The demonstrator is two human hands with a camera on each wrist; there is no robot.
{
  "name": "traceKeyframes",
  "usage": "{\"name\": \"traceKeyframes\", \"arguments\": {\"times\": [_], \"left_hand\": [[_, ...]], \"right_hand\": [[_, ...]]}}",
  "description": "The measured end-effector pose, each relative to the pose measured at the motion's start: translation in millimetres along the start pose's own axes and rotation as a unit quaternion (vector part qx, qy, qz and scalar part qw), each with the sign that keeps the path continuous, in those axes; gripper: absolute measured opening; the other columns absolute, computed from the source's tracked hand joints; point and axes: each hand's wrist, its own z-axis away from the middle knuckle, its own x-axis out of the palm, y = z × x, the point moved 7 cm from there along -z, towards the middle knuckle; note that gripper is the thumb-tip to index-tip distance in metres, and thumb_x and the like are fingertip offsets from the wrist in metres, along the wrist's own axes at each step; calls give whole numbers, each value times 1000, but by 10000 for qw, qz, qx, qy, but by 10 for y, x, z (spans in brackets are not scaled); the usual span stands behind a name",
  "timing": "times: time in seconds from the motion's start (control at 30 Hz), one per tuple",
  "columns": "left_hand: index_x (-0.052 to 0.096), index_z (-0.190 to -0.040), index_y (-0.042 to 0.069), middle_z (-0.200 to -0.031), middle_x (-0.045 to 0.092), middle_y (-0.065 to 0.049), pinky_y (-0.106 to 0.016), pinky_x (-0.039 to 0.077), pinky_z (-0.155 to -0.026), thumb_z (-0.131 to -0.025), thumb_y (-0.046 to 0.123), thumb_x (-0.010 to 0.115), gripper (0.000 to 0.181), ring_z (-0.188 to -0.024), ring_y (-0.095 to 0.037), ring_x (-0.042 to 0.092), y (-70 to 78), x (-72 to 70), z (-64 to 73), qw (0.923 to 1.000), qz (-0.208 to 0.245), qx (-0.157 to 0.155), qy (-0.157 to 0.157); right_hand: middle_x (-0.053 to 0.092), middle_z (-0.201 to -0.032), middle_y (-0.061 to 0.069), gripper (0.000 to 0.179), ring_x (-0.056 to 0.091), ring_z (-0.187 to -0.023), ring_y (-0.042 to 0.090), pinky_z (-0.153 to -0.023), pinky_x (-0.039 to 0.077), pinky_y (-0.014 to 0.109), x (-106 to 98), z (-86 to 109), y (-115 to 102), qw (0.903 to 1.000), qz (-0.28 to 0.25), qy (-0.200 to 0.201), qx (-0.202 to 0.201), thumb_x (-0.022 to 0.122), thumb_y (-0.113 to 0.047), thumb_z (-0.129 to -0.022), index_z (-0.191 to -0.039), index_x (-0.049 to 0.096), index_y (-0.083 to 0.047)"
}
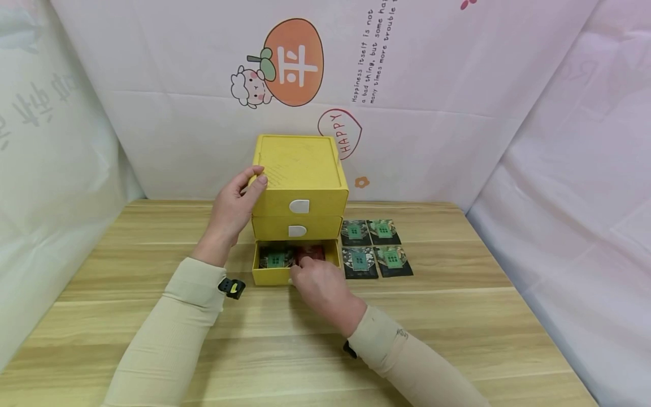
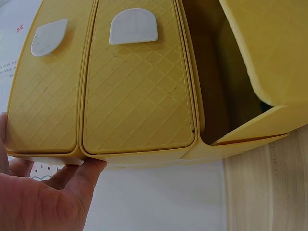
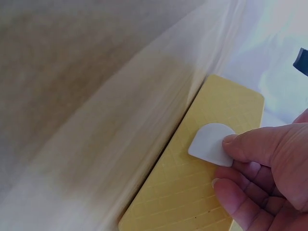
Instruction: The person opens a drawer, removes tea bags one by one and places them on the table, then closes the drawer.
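A yellow drawer cabinet (image 1: 301,164) stands on the table, its bottom drawer (image 1: 272,277) pulled out and the upper two closed. My left hand (image 1: 231,209) rests against the cabinet's upper left edge, fingertips over the top; the left wrist view shows fingers touching its side. My right hand (image 1: 325,288) is at the front of the bottom drawer. In the right wrist view, its thumb and bent fingers pinch the white pull tab (image 3: 209,142). Inside the drawer lie a dark packet with a green label (image 1: 276,259) and a red packet (image 1: 314,252), partly hidden by the right hand.
To the cabinet's right, several flat dark packets (image 1: 360,263) with green or teal labels lie in two rows on the wooden table (image 1: 432,339). A printed white cloth (image 1: 193,141) hangs behind and at both sides. White tabs (image 1: 299,206) mark the upper drawers.
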Motion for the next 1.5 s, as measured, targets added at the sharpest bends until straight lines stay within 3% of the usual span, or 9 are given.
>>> {"name": "traceKeyframes", "arguments": {"times": [0.37, 0.87, 1.37, 1.5], "left_hand": [[52, -154, 29, -159, 49, -2, -54, 39, -117, -103, 59, 56, 60, -147, -27, 44, 8, -1, 13, 10000, -28, 20, 21], [52, -154, 29, -159, 49, -2, -54, 38, -118, -103, 58, 56, 59, -147, -27, 44, 12, -5, 17, 10000, -11, 28, 41], [51, -154, 29, -162, 46, -1, -55, 38, -118, -102, 62, 54, 62, -149, -27, 43, 2, -8, 20, 10000, -78, 1, 42], [51, -155, 28, -162, 46, -1, -55, 38, -118, -103, 61, 54, 61, -149, -27, 42, 6, -5, 18, 9999, -104, 18, 26]], "right_hand": [[59, -68, -1, 21, 51, -50, 12, -41, 46, 27, -46, 62, -58, 9999, -130, -44, 9, 75, -2, -87, -71, 68, -14], [56, -64, -4, 24, 47, -49, 8, -41, 43, 24, -101, 140, -142, 9999, -24, -78, -74, 80, -14, -89, -69, 67, -16], [55, -64, -4, 23, 42, -51, 6, -39, 36, 22, -199, 235, -224, 9995, -130, -238, -143, 74, 1, -80, -67, 66, -17], [53, -63, -4, 25, 35, -50, 5, -39, 32, 20, -218, 254, -233, 9994, -148, -299, -133, 77, -5, -85, -67, 65, -17]]}}
